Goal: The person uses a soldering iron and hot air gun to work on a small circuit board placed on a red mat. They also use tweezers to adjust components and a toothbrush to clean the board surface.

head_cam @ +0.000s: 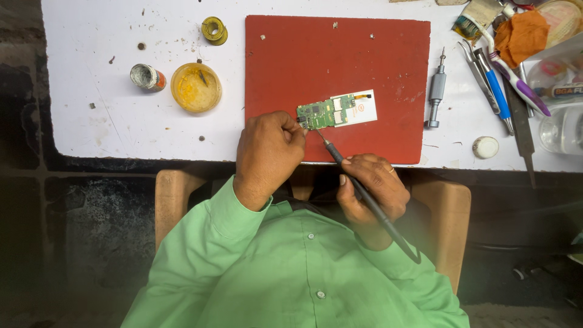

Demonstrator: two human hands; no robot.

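A small green circuit board [326, 112] lies on a red mat [364, 54], next to a white card [362, 109]. My left hand [267, 152] rests at the mat's near edge, its fingers closed against the board's left end. My right hand [370, 191] grips a black soldering iron [355, 182] like a pen. The iron's tip touches the board's lower left edge, close to my left fingers. Its cable runs back over my green shirt.
On the white table left of the mat stand a yellow flux tub [195, 87], a small tin [147, 78] and a solder spool [214, 30]. Right of the mat lie a grey screwdriver [435, 91], tweezers, pens, a file, a white cap [485, 147] and an orange cloth [521, 33].
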